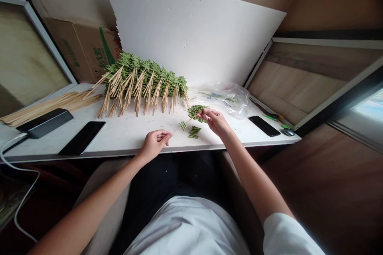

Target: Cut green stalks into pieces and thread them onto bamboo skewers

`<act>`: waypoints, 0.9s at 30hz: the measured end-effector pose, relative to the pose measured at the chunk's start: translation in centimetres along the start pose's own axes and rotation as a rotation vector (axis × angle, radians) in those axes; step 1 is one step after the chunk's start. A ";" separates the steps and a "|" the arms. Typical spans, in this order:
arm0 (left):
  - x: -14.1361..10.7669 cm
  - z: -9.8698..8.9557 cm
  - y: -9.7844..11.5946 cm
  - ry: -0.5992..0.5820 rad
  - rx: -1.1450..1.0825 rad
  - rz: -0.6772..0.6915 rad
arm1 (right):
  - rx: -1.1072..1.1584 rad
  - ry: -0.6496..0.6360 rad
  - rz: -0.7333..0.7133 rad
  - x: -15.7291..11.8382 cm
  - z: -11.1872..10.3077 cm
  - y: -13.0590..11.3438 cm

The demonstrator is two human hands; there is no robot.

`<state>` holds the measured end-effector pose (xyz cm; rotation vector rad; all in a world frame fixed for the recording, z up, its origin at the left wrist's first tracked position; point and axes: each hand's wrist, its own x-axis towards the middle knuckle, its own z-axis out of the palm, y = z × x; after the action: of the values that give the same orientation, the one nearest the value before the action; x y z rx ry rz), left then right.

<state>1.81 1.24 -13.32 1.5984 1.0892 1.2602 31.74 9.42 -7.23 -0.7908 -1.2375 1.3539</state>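
Observation:
My left hand (155,142) is closed on one end of a thin bamboo skewer (176,130), which slants up to the right. At its far end the fingertips of my right hand (216,121) are pinched together; whether a bean piece is between them too I cannot tell. Short cut green bean pieces (183,126) are at the skewer's middle, seemingly threaded on it. Just below my right hand lies a small row of green bean pieces (194,132). Behind its fingers is a loose heap of cut green beans (195,110).
Many skewered green beans (149,67) are stacked at the back left, sticks facing me. Bare skewers (56,105), a black box (46,121) and a phone (83,138) lie left. A clear plastic bag (236,99) and another black phone (264,126) lie right. A white board (191,32) stands behind.

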 end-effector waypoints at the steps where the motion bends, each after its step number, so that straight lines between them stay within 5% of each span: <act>1: 0.0 0.0 0.0 0.002 0.002 0.001 | 0.006 -0.004 0.002 0.0 0.0 0.0; 27: -0.2 0.3 -0.6 0.060 0.031 0.047 | -0.169 -0.012 -0.029 -1.2 1.0 -2.0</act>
<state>1.99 1.18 -14.02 1.6277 1.1191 1.3359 31.59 7.80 -5.28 -0.8795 -1.3808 1.2443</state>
